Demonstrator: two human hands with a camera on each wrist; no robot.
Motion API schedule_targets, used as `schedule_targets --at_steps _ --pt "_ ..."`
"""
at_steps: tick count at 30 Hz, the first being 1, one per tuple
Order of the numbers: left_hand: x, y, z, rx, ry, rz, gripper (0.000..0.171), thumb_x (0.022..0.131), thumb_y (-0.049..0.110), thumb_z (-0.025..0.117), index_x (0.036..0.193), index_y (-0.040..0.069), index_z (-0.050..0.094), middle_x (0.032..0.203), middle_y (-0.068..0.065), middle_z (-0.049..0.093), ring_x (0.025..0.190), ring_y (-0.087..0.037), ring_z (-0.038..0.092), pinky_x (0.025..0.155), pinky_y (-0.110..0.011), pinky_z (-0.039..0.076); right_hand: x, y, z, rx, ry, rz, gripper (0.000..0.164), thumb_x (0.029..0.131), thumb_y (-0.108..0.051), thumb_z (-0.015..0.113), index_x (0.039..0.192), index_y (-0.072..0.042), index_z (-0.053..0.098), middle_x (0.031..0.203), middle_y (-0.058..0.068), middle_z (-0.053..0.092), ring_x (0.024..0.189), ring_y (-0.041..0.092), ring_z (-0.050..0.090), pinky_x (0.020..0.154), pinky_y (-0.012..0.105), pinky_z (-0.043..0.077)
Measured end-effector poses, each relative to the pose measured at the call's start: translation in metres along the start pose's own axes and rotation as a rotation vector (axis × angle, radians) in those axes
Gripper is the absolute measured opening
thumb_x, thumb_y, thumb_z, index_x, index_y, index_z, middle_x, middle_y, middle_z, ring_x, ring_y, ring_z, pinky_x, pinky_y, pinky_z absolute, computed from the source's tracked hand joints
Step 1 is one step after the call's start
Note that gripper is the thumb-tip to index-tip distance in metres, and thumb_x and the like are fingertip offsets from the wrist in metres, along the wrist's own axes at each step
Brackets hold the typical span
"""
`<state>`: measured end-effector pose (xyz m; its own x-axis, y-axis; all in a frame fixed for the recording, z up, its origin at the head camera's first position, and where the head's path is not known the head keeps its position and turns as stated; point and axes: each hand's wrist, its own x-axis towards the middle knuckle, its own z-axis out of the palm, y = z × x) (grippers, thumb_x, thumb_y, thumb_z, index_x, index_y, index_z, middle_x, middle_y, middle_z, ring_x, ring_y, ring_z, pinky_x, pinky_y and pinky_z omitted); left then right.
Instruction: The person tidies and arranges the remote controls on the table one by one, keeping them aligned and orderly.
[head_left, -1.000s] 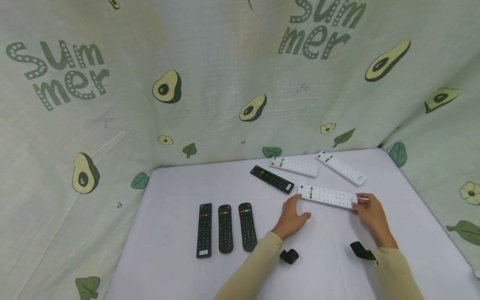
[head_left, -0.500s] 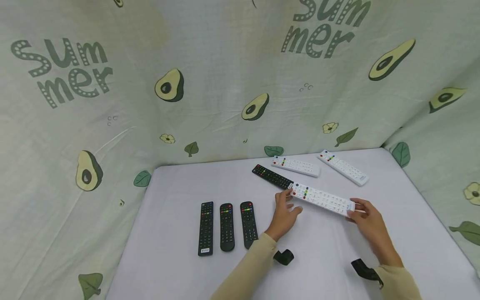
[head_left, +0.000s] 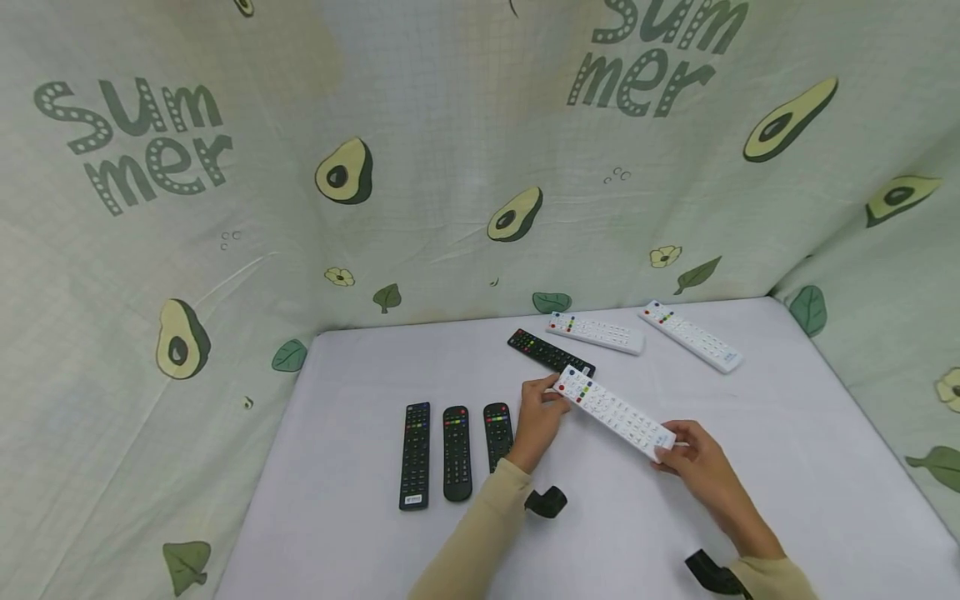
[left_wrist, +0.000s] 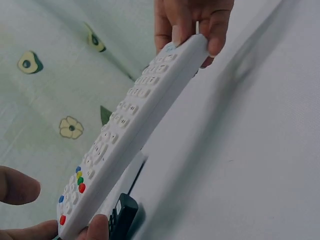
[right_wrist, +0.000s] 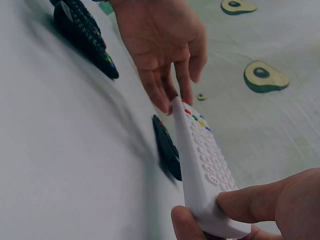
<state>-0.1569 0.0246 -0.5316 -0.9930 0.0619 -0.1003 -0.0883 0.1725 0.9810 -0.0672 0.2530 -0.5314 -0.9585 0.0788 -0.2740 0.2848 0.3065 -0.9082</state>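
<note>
A white remote control [head_left: 615,412] with coloured buttons is held above the table, slanting between both hands. My right hand [head_left: 701,467] grips its near right end, thumb on the button face and fingers beneath, as the right wrist view shows. At the other end, the fingers of my left hand [head_left: 538,423] touch the tip of the remote control [left_wrist: 130,125], on its two sides. The left thumb [left_wrist: 20,185] stands apart from it. Just behind that end lies a black remote control [head_left: 543,349], partly overlapped by the white one in the head view.
Two white remotes lie at the back, one in the middle [head_left: 596,332] and one to the right [head_left: 690,336]. Left of my arm, three black remotes [head_left: 415,454] stand in a row on the white table [head_left: 337,500]. A printed cloth [head_left: 427,167] hangs behind.
Both hands have moved left and nearer with the white remote control, and it has turned to a steeper slant. The other remotes lie as before.
</note>
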Motion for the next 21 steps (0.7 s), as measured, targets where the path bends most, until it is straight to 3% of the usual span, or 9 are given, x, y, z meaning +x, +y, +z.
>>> schedule_targets --at_steps 10,21 --pt "0.006 0.002 -0.017 -0.12 0.019 -0.042 0.047 0.091 -0.007 0.057 0.138 -0.008 0.062 0.129 -0.015 0.051 0.105 -0.016 0.062 0.087 -0.025 0.062 -0.007 -0.004 0.026 -0.042 -0.083 0.027 0.052 0.098 -0.001 0.068 0.144 0.008 0.047 0.122 0.018 0.059 0.094 0.016 0.063 0.076 0.023 0.058" --pt "0.006 0.003 -0.037 -0.026 -0.04 -0.038 0.039 0.103 0.003 0.053 0.14 -0.004 0.064 0.136 -0.02 0.057 0.104 -0.02 0.067 0.088 -0.028 0.063 -0.014 -0.009 0.058 -0.074 -0.123 0.034 0.05 0.092 -0.002 0.074 0.137 0.006 0.053 0.12 0.014 0.063 0.103 0.021 0.066 0.077 0.024 0.056"
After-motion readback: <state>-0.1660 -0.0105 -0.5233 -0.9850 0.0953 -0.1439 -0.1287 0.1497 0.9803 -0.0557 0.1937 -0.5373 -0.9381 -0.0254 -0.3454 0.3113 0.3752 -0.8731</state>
